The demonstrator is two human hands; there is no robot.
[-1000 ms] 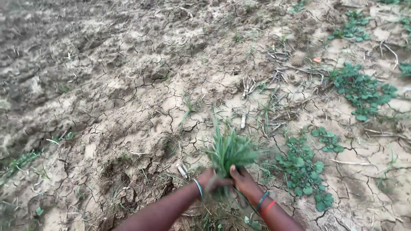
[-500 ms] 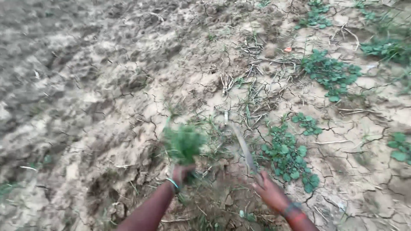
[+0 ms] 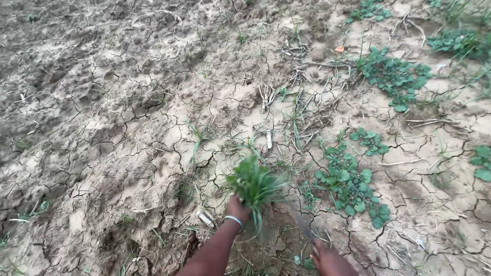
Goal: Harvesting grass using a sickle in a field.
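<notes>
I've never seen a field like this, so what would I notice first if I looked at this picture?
Most likely the bunch of green grass low in the middle, gripped from below by the left hand, which wears a bangle. All around it lies dry, cracked soil. To the right, patches of round-leaved weeds stand out bright green, and the right hand sits at the bottom edge.

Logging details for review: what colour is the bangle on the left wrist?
Silver-white bangle, clearest in the head view.

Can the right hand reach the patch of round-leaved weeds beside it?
Probably yes: the right hand sits low on cracked soil, the round-leaved weeds lie just beyond it, and nothing lies between.
</notes>
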